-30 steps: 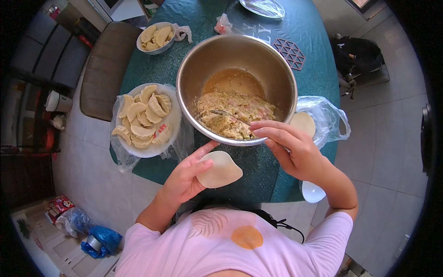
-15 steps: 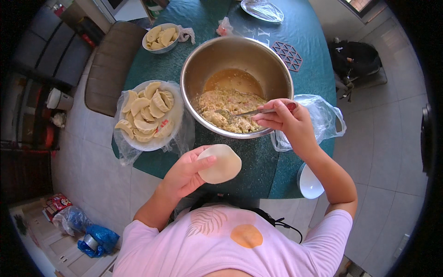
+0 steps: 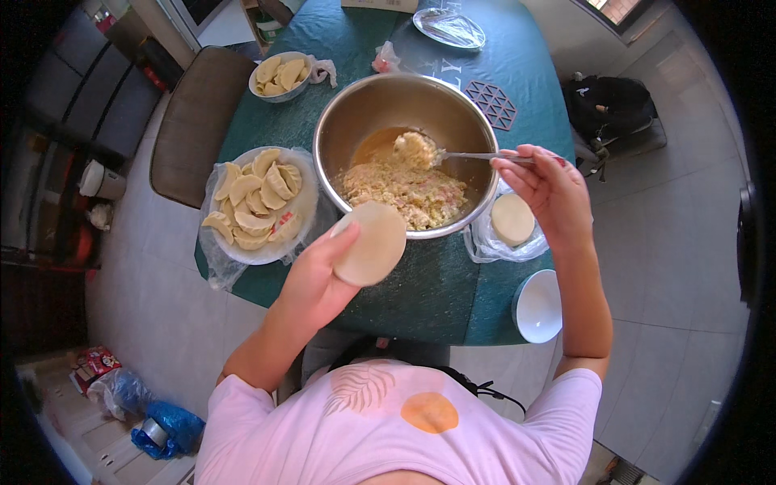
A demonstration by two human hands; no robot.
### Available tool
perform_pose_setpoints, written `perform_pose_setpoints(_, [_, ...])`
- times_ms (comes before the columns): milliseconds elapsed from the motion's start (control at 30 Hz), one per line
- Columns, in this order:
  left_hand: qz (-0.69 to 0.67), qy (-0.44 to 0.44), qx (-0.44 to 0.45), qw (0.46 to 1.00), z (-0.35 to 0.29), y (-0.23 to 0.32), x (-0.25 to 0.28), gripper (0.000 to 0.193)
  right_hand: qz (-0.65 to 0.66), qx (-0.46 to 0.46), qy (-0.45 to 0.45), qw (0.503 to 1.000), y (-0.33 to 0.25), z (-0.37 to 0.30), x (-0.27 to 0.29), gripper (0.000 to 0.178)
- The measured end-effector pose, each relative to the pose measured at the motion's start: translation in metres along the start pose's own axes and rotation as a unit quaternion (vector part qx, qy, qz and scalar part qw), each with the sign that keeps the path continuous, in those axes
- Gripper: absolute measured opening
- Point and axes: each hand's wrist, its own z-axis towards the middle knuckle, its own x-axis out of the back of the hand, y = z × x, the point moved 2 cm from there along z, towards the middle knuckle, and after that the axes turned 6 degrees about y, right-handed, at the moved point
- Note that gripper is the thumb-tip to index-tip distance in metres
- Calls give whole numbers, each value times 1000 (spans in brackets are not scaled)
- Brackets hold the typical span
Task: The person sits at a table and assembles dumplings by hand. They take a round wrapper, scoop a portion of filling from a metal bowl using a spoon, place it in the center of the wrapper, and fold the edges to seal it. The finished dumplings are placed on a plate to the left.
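Dough wrapper point(image 3: 370, 244) is edge-pinched in my L hand point(image 3: 317, 273), near side of steel bowl point(image 3: 440, 105), prob. to free its face, w/ my R hand point(image 3: 556, 190) holding spoon point(image 3: 473, 155) by handle end, prob. clear of filling point(image 3: 408, 192).

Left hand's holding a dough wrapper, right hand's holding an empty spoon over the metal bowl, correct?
Not empty: the head view shows filling heaped on the spoon. The rest stands: left hand with dough wrapper, right hand with spoon over metal bowl.
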Motion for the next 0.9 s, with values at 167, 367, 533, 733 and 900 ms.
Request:
perform_pose_setpoints(167, [-68,-3,0,998,38,1,-22,40,-12,50,-44,998,-24,-28,-9,27])
perform_pose_setpoints(367, [-113,-60,-10,992,51,-6,-41,40,-284,271,-122,912,-5,-74,-37,18])
perform_pose_setpoints(533, [-120,-49,-10,991,55,-7,-43,38,-566,505,-306,575,15,-109,-55,21])
perform_pose_setpoints(733, [-97,-72,19,993,51,0,-28,39,-465,429,-284,720,-11,-110,-35,25])
perform_pose_setpoints(900, [-79,-89,68,991,40,3,-32,39,-444,403,-285,748,-20,-112,-32,26])
